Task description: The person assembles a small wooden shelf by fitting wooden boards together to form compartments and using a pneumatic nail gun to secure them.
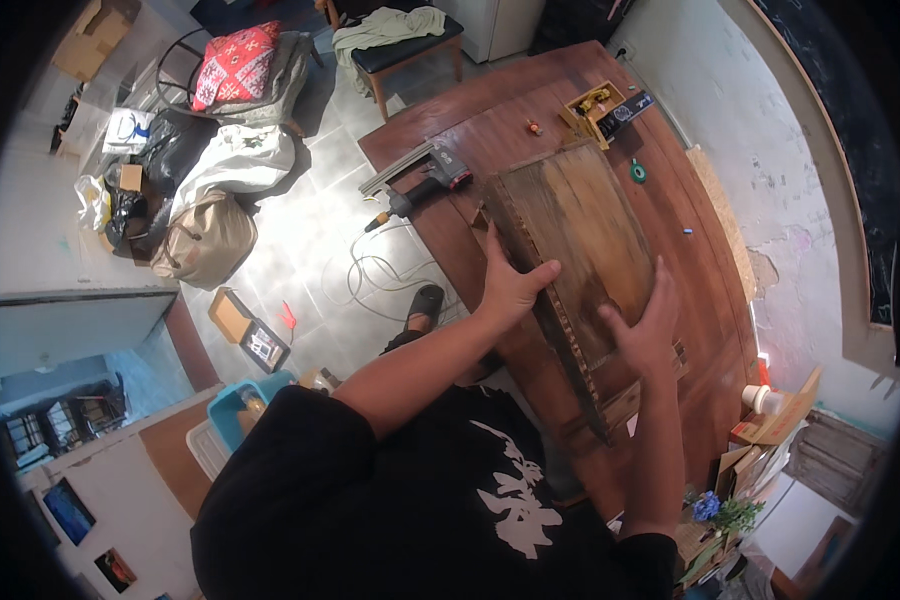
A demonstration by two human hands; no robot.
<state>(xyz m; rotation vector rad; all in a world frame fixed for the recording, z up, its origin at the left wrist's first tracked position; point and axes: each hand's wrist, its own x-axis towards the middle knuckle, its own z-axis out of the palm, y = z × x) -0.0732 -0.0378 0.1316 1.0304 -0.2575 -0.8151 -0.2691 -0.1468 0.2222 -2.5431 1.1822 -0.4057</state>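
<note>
Both my hands hold a shallow wooden box (580, 230) with worn, stained boards, tilted over the reddish-brown table (495, 115). My left hand (510, 285) grips its long left side, thumb over the edge and fingers along the outer face. On the opposite side, my right hand (648, 325) is wrapped round the edge with its thumb on the broad board. A pneumatic nail gun (435, 180) lies on the table beyond my left hand, its magazine reaching past the table's left edge. The box's underside is hidden.
A small yellow box (592, 108) and a green tape roll (638, 170) lie toward the table's far right. An air hose (375, 275) loops over the floor at left. Bags (205, 240) and a black-seated chair (407, 50) stand beyond. Cardboard (785, 410) stands near the right corner.
</note>
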